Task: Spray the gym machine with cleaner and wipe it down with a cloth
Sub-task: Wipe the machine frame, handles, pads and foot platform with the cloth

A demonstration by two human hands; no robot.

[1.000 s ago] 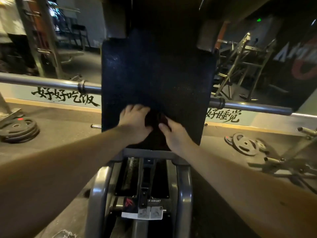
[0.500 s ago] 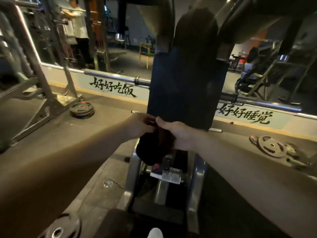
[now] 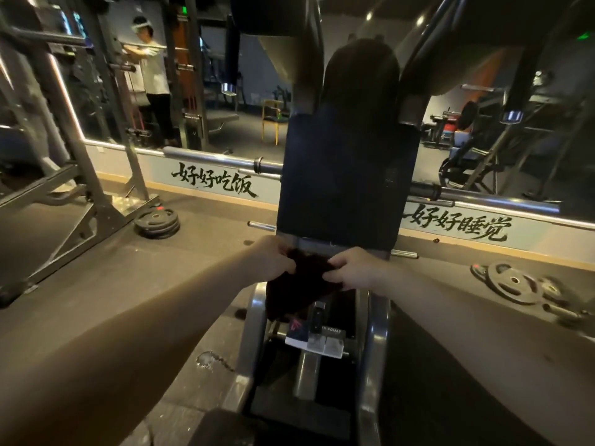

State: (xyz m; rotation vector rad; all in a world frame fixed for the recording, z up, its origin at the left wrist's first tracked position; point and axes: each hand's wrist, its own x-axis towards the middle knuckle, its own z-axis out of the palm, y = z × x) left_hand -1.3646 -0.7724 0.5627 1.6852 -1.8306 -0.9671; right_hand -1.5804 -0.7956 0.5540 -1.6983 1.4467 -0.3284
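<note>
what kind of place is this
A gym, almost certainly its free-weights area: stacked weight plates lie on the rubber floor, a long steel barbell runs along the mirrored wall, and a dark cloth is held in front of a padded gym machine.

A dark cloth hangs bunched before the gym machine, just under its upright navy pad.

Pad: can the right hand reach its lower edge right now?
Probably yes: the right hand sits just below the pad with nothing between, though it and the left hand both pinch the cloth.
</note>
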